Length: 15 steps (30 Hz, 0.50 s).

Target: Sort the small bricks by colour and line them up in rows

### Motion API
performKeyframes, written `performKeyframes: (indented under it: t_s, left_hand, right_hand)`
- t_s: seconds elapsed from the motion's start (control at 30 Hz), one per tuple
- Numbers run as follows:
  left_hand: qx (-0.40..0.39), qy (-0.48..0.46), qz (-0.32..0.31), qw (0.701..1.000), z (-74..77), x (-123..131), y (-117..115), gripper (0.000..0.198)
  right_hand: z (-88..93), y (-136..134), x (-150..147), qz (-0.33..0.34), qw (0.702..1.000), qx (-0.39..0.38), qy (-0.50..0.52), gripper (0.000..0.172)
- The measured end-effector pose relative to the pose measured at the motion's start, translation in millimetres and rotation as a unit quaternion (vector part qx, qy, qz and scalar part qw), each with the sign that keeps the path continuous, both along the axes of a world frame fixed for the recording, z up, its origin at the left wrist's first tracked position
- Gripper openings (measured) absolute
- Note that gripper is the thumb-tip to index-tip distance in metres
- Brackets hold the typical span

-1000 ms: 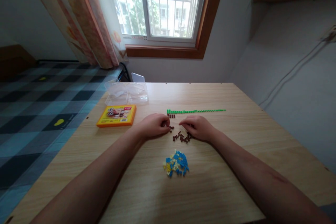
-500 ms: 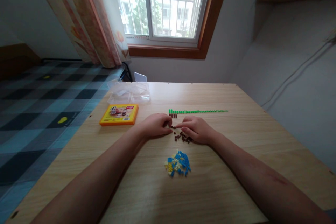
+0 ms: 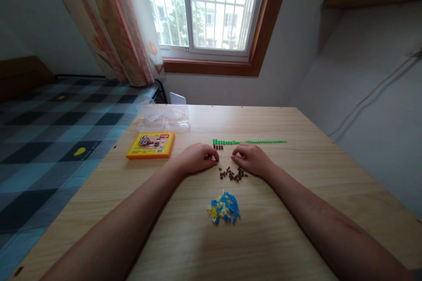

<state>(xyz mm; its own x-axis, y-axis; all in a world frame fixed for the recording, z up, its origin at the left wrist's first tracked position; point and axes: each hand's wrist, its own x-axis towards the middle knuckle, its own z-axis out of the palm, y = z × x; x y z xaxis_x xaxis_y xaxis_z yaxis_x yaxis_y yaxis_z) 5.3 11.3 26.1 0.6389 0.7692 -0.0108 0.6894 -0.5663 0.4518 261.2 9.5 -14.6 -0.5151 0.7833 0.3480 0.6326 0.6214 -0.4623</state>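
Note:
My left hand (image 3: 199,158) rests on the table with thumb and forefinger closed together, left of a loose pile of small brown building bricks (image 3: 235,175). What sits between those fingertips, if anything, is too small to tell. Across a narrow gap is my right hand (image 3: 253,159), its thumb and forefinger also pinched, just above the same pile; its grip is hidden too. Beyond the hands runs a long row of small green bricks (image 3: 227,142), sorted from larger to smaller. Under its left end stands a short row of brown bricks (image 3: 218,147).
Nearer me lies a heap of blue, yellow and cream bricks (image 3: 224,207). A yellow-orange box (image 3: 150,145) is on the left of the wooden table (image 3: 280,237), with clear plastic trays (image 3: 164,117) behind it. A checkered bed (image 3: 49,140) adjoins the left side.
My right hand has drawn back from the left fingertips and curled its forefinger into a pinch. The small brown brick seen between the hands no longer shows. More of the brown pile is uncovered.

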Motion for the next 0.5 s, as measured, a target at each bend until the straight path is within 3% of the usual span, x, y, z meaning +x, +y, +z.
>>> performKeyframes:
  t_s: [0.5]
  left_hand:
    - [-0.032, -0.012, 0.018, 0.999, 0.1, -3, 4, 0.026]
  right_hand:
    - [-7.9, 14, -14, -0.048, 0.997, 0.056, -0.030, 0.020]
